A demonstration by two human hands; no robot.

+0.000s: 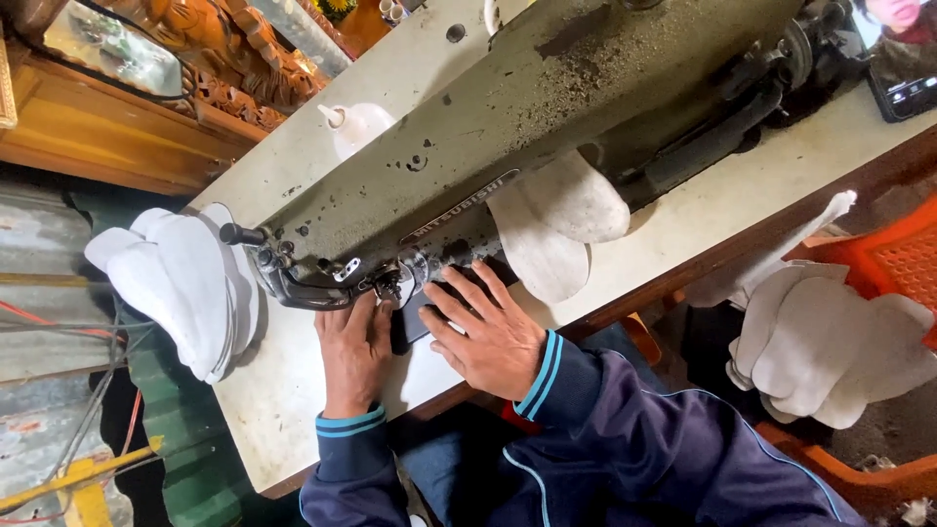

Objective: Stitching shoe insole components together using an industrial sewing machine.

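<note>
A pale, scuffed work table with a dark wooden edge carries a heavy sewing machine, its grey-green metal body dusty, chipped and speckled with lint. On the table's far end lies a stack of white cut fabric pieces, soft, rounded and mitten-like in outline; a similar heap rests on an orange plastic stool off the near side. More white pieces lie curled under the machine's arm. A small white plastic oil bottle with a pointed nozzle stands behind the machine (beside a carved wooden frame).

The piece being sewn lies flat on the table at the needle area, mostly hidden beneath both hands, only a white strip showing between them.

The right hand lies palm down with fingers spread wide and flat, fingertips just short of the machine's face, pressing the fabric. The left hand is narrower, fingers drawn together and pointing at the presser foot, resting on the fabric just beside the needle. Both wrists wear dark blue sleeves with light blue striped cuffs.
</note>
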